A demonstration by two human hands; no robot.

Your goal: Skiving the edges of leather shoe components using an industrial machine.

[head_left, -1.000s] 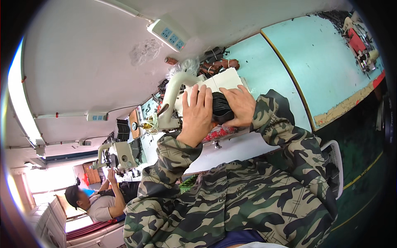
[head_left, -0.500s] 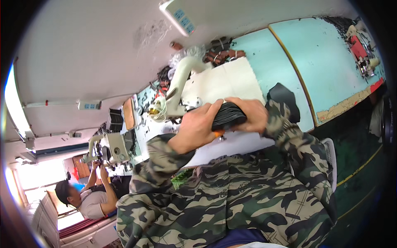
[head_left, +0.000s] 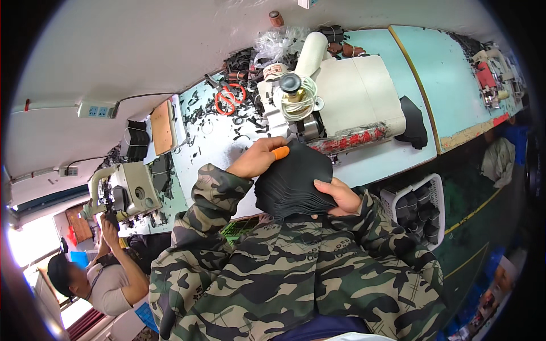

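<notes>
A fanned stack of thin black cut pieces [head_left: 296, 179] is held between my two hands in front of my chest. My left hand [head_left: 257, 158] pinches its upper left corner and wears an orange finger cot [head_left: 280, 153] on one finger. My right hand [head_left: 341, 196] grips the lower right side, thumb on top and the other fingers hidden beneath. Just beyond the stack stands a cream machine [head_left: 364, 96] with a coil of pale cord [head_left: 298, 101] by its head. Another black piece [head_left: 412, 123] lies at the machine's right end.
Orange-handled scissors [head_left: 230, 99] and black scraps lie left of the machine. A white basket [head_left: 413, 207] of black bundles stands at my right. Further left, a co-worker [head_left: 102, 278] works at another machine [head_left: 132, 190]. A clipboard-like brown board [head_left: 161, 127] rests on the table.
My hands have come lower and nearer my body, and the stack has gone from edge-on and squeezed to flat and fanned. The view has shifted, bringing the basket into sight.
</notes>
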